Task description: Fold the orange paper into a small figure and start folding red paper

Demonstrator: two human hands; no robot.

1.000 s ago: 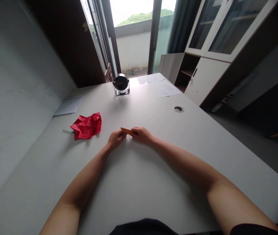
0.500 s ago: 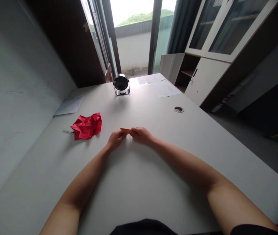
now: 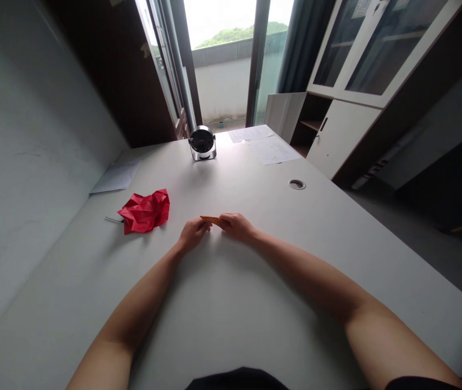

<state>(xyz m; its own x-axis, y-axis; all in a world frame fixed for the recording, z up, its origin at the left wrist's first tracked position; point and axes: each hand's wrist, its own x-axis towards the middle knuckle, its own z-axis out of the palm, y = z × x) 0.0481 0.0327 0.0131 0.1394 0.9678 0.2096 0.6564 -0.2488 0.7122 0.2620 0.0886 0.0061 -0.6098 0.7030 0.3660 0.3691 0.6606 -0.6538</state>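
Observation:
A small folded orange paper (image 3: 210, 219) lies low over the white table (image 3: 255, 303), pinched from both sides. My left hand (image 3: 192, 234) grips its near left end with fingers closed. My right hand (image 3: 235, 226) holds its right end, fingers curled over it. Most of the paper is hidden under my fingers. A crumpled, creased red paper (image 3: 145, 210) lies on the table to the left of my left hand, apart from it.
A small round black desk fan (image 3: 202, 143) stands at the far middle of the table. White sheets (image 3: 269, 147) lie at the far right, another sheet (image 3: 115, 176) by the left wall. A cable hole (image 3: 297, 184) sits to the right. Cabinets stand beyond the table's right edge.
My hands and the orange paper stay almost as they were. The view has shifted slightly, so everything sits a little lower in the picture.

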